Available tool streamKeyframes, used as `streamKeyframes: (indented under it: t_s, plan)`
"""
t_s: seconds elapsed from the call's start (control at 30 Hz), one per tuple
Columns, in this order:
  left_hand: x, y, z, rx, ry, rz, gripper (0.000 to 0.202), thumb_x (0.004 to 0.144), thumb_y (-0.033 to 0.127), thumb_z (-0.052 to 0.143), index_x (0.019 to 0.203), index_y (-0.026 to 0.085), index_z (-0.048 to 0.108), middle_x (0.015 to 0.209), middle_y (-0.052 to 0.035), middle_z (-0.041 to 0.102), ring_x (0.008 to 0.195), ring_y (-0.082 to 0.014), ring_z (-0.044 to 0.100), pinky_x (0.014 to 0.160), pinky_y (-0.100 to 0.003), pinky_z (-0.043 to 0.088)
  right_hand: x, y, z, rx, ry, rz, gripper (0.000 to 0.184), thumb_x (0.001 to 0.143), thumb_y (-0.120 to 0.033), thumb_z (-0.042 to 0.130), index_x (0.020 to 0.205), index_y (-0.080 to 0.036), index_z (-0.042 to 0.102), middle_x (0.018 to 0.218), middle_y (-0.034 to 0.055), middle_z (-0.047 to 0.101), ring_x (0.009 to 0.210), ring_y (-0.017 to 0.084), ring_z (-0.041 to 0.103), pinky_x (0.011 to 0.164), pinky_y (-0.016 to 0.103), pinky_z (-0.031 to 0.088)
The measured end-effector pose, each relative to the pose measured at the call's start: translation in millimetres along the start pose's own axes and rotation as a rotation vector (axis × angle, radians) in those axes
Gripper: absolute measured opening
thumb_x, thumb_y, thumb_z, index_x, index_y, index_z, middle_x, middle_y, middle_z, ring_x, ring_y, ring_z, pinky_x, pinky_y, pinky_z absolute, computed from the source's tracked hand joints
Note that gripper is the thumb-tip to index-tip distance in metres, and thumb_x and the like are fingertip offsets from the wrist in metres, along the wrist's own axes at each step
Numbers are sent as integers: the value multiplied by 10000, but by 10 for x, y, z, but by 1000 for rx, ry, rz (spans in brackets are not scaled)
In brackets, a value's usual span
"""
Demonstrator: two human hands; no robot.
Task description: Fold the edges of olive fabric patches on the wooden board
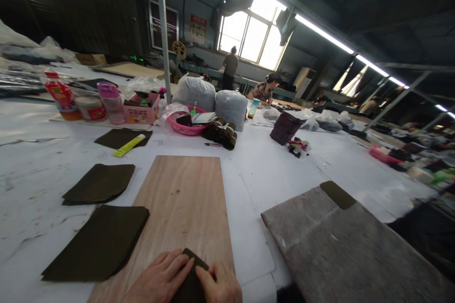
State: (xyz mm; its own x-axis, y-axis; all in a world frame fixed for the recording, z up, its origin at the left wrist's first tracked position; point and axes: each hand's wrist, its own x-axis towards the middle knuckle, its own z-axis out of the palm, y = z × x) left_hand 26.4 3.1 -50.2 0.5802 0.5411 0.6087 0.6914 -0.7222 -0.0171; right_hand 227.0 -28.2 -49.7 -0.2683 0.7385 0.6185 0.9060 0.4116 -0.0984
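A dark olive fabric piece [192, 284] lies at the near end of a wooden board [185, 194], its upper edge apparently folded. My left hand [161, 277] is closed on its left side, fingers together and tips pressed at the fold. On the right side, my right hand [218, 283] pinches the edge between thumb and fingers. The two hands nearly meet; part of the cloth is hidden beneath them. Left of the board sit a near stack of dark fabric pieces [97, 244] and a farther stack [99, 183].
At right, a grey board [330, 251] carries a dark fabric patch [337, 194]. A yellow tube [129, 145] rests on more dark cloth. Farther back are a pink basket [186, 125], bundled dark cloth [222, 133], bottles, stuffed bags and a metal pole [163, 23]. Other people are in the background.
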Motion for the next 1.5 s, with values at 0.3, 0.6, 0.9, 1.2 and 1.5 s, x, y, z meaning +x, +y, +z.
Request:
streamKeyframes:
  t_s: [0.3, 0.6, 0.9, 1.2, 1.5]
  plan:
    - [-4, -23, -56, -8, -172, 29, 385, 860, 77, 509, 1215, 217, 552, 1059, -32, 634, 1032, -183, 556, 889, -282, 478, -73, 43, -123, 149, -138, 53, 225, 896, -152, 552, 1011, -293, 685, 739, -15, 548, 641, 110, 557, 570, 202, 399]
    - [180, -19, -417, -109, -520, 37, 404, 932, 167, 508, 1334, 165, 471, 1204, -124, 556, 1178, -245, 499, 963, -390, 435, 30, 7, -385, 240, -353, 132, 255, 935, -159, 539, 1125, -257, 677, 845, 27, 583, 806, 140, 544, 698, 234, 432]
    - [276, -1, -456, -114, -574, 87, 351, 949, 148, 477, 1297, 108, 477, 1179, -114, 577, 1143, -234, 518, 980, -367, 408, 33, 34, -425, 286, -366, 158, 230, 944, -196, 538, 1124, -245, 675, 829, 23, 590, 822, 145, 532, 738, 247, 432]
    - [270, -5, -480, -88, -624, 123, 404, 964, 189, 470, 1365, 156, 437, 1153, -108, 567, 1100, -240, 520, 930, -377, 423, -25, 19, -427, 262, -405, 146, 250, 963, -205, 503, 1141, -254, 672, 856, 26, 568, 831, 145, 510, 732, 253, 422]
    - [367, 40, -487, -116, -652, 171, 378, 970, 166, 430, 1340, 90, 439, 1160, -124, 566, 1131, -240, 495, 956, -378, 399, -17, 40, -507, 237, -400, 142, 253, 956, -191, 512, 1142, -239, 677, 859, 36, 593, 835, 155, 525, 734, 267, 443]
